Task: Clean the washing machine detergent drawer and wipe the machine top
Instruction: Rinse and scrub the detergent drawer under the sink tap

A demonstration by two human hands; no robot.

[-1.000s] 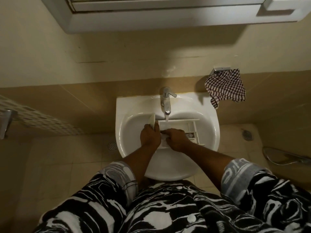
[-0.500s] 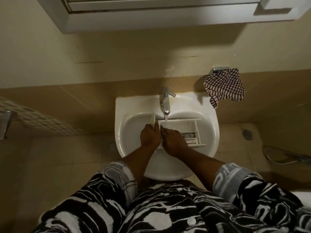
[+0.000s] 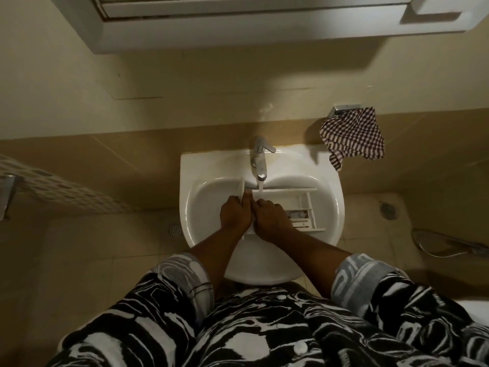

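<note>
Detergent drawer in left hand, under right hand

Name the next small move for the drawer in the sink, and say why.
Probably slide the drawer leftward: the tap drops its stream on the drawer's left end, beside the left hand gripping its front, while the right-side compartments sit outside the water.
</note>
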